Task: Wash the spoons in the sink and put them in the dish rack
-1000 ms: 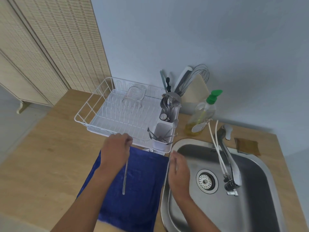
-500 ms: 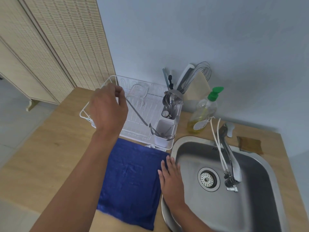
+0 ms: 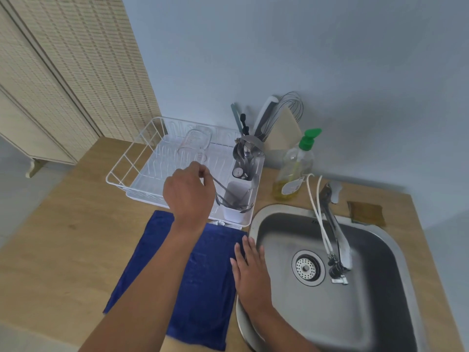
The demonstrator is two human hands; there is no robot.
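Left hand (image 3: 189, 193) raised over the front of the dish rack (image 3: 132, 163), fingers curled and pinching the handle end of a spoon (image 3: 217, 183). The spoon slants down and right into the white cutlery cup (image 3: 234, 208) at the rack's front right corner; its bowl end sits inside the cup among other metal cutlery (individual pieces too tangled to tell apart).

Right hand (image 3: 250, 269) flat, fingers straight and together, resting palm-down across the left rim of the sink (image 3: 396, 250) and the edge of the blue towel (image 3: 193, 280). It holds nothing.

The towel lies on the wooden surface (image 3: 66, 240) just in front of the rack. A second cutlery cup (image 3: 245, 165) behind the first holds more utensils. A clear measuring cup (image 3: 194, 143) lies tipped in the rack. Soap bottle (image 3: 294, 174) with a green pump stands beside the rack; a brown sponge (image 3: 366, 213) behind the sink. Faucet (image 3: 335, 229) swung over the basin.
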